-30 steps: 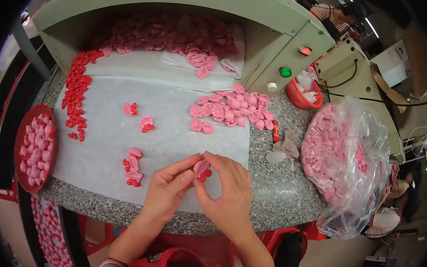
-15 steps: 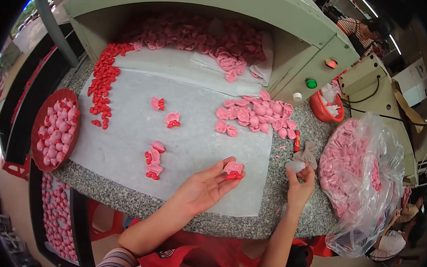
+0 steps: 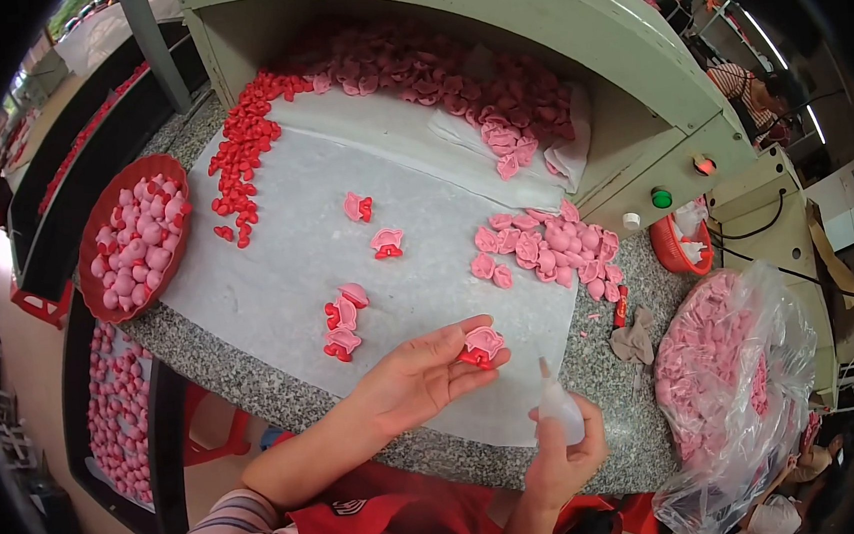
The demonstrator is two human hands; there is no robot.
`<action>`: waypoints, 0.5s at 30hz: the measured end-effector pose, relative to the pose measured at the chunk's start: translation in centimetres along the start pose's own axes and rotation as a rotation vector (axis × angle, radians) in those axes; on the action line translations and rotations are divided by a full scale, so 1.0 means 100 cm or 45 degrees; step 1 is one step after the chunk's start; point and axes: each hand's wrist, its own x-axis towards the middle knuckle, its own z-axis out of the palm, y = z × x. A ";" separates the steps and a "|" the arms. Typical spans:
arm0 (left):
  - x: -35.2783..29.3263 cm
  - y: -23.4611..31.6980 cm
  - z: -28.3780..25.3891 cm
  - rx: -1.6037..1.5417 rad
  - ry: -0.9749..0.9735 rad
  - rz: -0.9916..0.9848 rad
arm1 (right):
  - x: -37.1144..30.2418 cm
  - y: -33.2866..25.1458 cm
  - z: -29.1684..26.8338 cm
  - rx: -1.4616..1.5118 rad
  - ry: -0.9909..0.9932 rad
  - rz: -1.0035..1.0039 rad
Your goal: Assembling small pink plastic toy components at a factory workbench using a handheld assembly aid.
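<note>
Left grip [image 3: 420, 373]: palm up, half open, pink-red piece [image 3: 480, 344] resting on the fingertips, over the bench [image 3: 254, 366] front edge at 6 o'clock of the white sheet [image 3: 295, 247]. Right grip [image 3: 560, 457] closed around a small squeeze bottle [image 3: 556, 402], nozzle up, at 5 o'clock of the piece, not touching. Piece looks light, small, probably soft plastic or rubber; best held by the pink edges. Its underside is hidden; bottle contents can't be made out.
</note>
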 end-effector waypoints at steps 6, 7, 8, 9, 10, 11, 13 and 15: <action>-0.011 0.006 0.006 -0.023 -0.047 0.009 | -0.015 -0.002 0.017 -0.304 0.093 -0.684; -0.012 0.006 0.008 -0.020 -0.052 0.014 | -0.016 0.000 0.016 -0.388 0.029 -0.865; -0.013 0.007 0.010 0.007 -0.030 0.027 | -0.017 -0.003 0.016 -0.386 0.030 -0.873; -0.013 0.006 0.012 0.035 -0.008 0.040 | -0.018 -0.007 0.017 -0.455 -0.029 -0.891; -0.014 0.006 0.012 0.038 -0.016 0.044 | -0.019 -0.011 0.018 -0.526 -0.086 -0.909; -0.015 0.006 0.013 0.048 0.009 0.045 | -0.019 -0.012 0.020 -0.525 -0.083 -0.919; -0.017 0.007 0.014 0.065 0.015 0.048 | -0.017 -0.015 0.025 -0.478 -0.081 -0.993; -0.019 0.006 0.014 0.075 0.043 0.045 | -0.012 -0.013 0.029 -0.422 -0.044 -1.057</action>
